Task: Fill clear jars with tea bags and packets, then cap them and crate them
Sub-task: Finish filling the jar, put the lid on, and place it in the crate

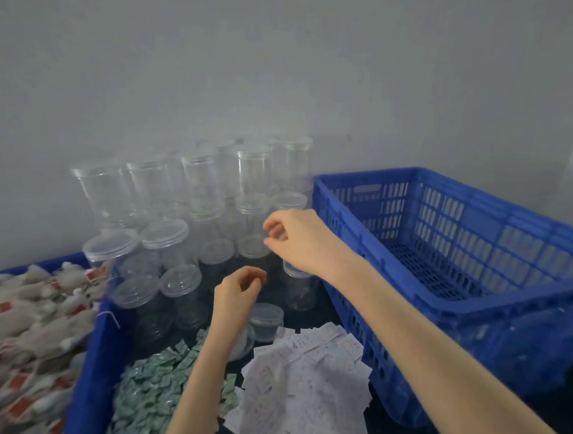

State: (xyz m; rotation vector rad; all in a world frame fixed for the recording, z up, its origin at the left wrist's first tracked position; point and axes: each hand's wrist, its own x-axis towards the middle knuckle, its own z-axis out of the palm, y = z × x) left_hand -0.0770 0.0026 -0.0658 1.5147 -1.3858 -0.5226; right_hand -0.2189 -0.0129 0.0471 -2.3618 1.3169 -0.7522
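Several clear jars (169,243) with lids stand stacked against the grey wall at centre. My right hand (299,240) hovers over them with its fingers loosely curled and nothing in its grasp, above one clear jar (299,289). Lower down, my left hand (237,295) hangs above a loose lid (266,316), fingers loosely curled and holding nothing. Green packets (148,397) lie heaped at bottom centre, white packets (304,381) beside them to the right. Tea bags (32,329) with red tags fill a blue crate (89,379) on the left.
A large blue slatted crate (451,243) stands on the right with nothing inside, its near wall close to my right forearm. The dark table surface (545,412) shows at the bottom right. A plain grey wall closes off the back.
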